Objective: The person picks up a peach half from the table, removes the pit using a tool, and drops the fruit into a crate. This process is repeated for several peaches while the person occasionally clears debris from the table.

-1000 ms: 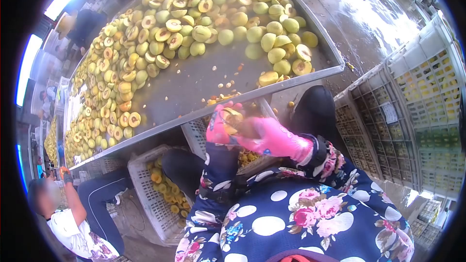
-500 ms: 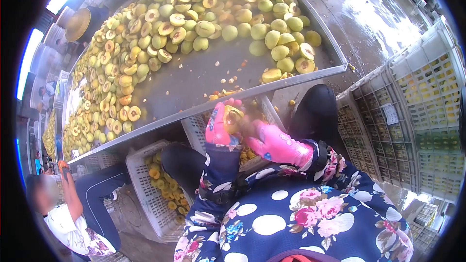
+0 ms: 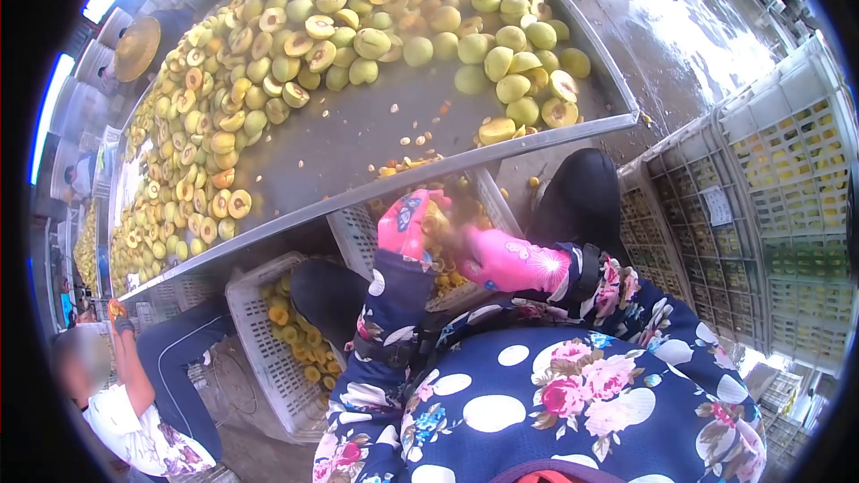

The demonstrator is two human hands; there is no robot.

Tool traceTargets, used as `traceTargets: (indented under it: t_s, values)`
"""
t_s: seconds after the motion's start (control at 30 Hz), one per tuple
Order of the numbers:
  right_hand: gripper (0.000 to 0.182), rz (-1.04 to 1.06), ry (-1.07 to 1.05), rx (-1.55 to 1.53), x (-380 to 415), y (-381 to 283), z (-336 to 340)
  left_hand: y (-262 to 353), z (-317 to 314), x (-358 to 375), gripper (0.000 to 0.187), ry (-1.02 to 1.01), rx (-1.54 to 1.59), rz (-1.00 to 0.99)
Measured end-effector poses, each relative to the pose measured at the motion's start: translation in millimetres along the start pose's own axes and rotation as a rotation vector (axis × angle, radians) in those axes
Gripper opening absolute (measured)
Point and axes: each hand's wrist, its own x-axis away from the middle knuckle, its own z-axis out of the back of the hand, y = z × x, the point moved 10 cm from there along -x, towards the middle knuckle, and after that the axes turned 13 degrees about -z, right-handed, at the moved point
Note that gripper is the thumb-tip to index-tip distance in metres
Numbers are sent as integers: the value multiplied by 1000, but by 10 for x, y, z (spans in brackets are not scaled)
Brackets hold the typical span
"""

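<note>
Had a wide, grey metal tabletop with a raised rim (image 3: pixel 322 156) in front. Saw a stack of pale plastic lattice crates (image 3: pixel 778 241) at right, with yellow fruit behind the slats, and a co-worker in a white patterned shirt (image 3: pixel 143 429) at lower left. Saw a white perforated plastic crate of yellow fruit pieces (image 3: pixel 259 358) below the tabletop, and another white perforated crate (image 3: pixel 353 237) beneath the hands. Curled the pink-gloved left hand (image 3: pixel 407 224) around a yellowish, blurred fruit piece (image 3: pixel 437 222), near the tabletop's near rim. Had the pink-gloved right hand (image 3: pixel 514 261) just beside it, fingers partly bent; could not tell its grip. Saw yellow-green halved fruits (image 3: pixel 371 43) heaped on the tabletop, and small pale kernels (image 3: pixel 405 141) scattered nearer.
</note>
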Motion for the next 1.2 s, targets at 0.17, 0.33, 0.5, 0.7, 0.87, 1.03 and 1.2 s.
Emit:
traceTargets:
  t_s: [0.17, 0.33, 0.5, 0.7, 0.87, 1.03, 1.2]
  values:
    - [24, -341, -295, -382, 87, 77, -146, -137, 61, -12, 33, 11, 47, 17]
    - [26, -242, -634, -847, 203, -107, -417, -217, 108, 78, 37, 89, 167, -54]
    - [25, -66, -854, -987, 291, -255, -557, -353, 324, 100, 35, 231, 710, 83]
    - [31, -133, -277, 520, -109, 502, -564, 621, 2645, 575, 28, 642, -70, -226]
    - [33, -146, -226, 254, -217, 442, -434, 860, 3530, 292, 29, 579, -902, -135]
    - [33, -119, -169, 77, -136, 339, -153, 698, 1670, -1579, 37, 13, -543, -110]
    - [33, -229, -162, -43, -76, 537, 64, 200, 171, -3040, 47, -217, -981, -466]
